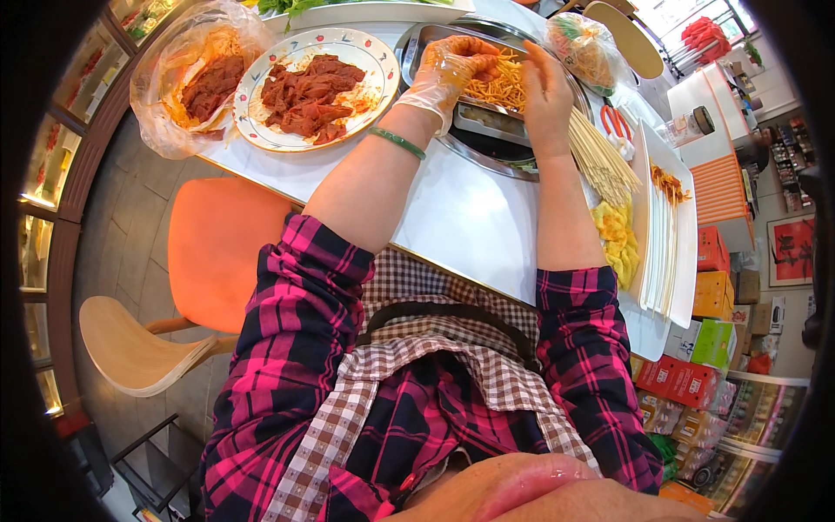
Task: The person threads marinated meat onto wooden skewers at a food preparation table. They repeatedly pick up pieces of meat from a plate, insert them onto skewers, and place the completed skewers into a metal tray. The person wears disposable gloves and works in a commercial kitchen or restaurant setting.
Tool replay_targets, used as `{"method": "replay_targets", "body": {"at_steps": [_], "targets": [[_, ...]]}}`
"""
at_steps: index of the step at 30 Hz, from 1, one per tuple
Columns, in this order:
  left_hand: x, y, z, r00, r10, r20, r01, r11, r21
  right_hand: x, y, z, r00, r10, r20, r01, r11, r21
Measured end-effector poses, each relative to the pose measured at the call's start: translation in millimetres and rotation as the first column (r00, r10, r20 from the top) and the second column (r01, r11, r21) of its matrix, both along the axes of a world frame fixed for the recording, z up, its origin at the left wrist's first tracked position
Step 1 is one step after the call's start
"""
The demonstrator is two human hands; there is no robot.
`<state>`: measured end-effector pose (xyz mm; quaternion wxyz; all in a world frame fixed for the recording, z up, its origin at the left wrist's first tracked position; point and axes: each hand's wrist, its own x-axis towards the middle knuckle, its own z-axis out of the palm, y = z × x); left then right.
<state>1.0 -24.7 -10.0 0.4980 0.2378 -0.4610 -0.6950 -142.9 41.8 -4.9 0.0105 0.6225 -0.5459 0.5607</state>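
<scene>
My left hand (450,68), in a clear plastic glove smeared with orange sauce, hovers over a rectangular metal tray (412,55) with its fingers bent together. Whether something is pinched in them cannot be made out. Bare and raised, my right hand (546,107) is at the tray's right side, its fingers pointing away from me; its grip is hidden. Thin orange-yellow strips (505,88) fill the tray between both hands. To the left, red marinated meat slices (313,94) lie on a white patterned plate (250,114). A bundle of bamboo skewers (601,160) lies beside my right wrist.
Loaded skewers (659,241) rest in a long white tray (683,267) at the right. Near it are a yellow cloth (616,238) and red-handled scissors (614,122). A plastic bag (153,127) with meat stands far left, and a tray of greens (372,14) at the back.
</scene>
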Motion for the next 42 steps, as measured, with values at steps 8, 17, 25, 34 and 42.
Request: {"method": "replay_targets", "body": {"at_steps": [8, 17, 25, 34, 42], "targets": [[-1, -1, -5, 0.999, -0.036, -0.034, 0.035, 0.999, -0.033, -1, 0, -11, 0.988, 0.132, 0.075, -0.142, 0.978, 0.153], [-2, -1, -5, 0.998, -0.030, 0.063, 0.034, 0.997, -0.066, -9, -7, -15, 0.984, 0.075, 0.162, -0.076, 0.997, 0.001], [-3, 0, -4, 0.998, 0.013, 0.057, -0.010, 0.998, -0.060, -12, 2, -4, 0.992, -0.003, 0.129, -0.026, 0.974, 0.223], [-3, -2, -5, 0.999, 0.022, 0.024, -0.021, 0.999, -0.034, -13, -5, -18, 0.960, 0.073, 0.270, -0.145, 0.955, 0.258], [-3, 1, -5, 1.000, -0.005, -0.020, 0.005, 1.000, 0.016, -15, -2, -17, 0.792, 0.170, 0.586, -0.408, 0.862, 0.301]]}}
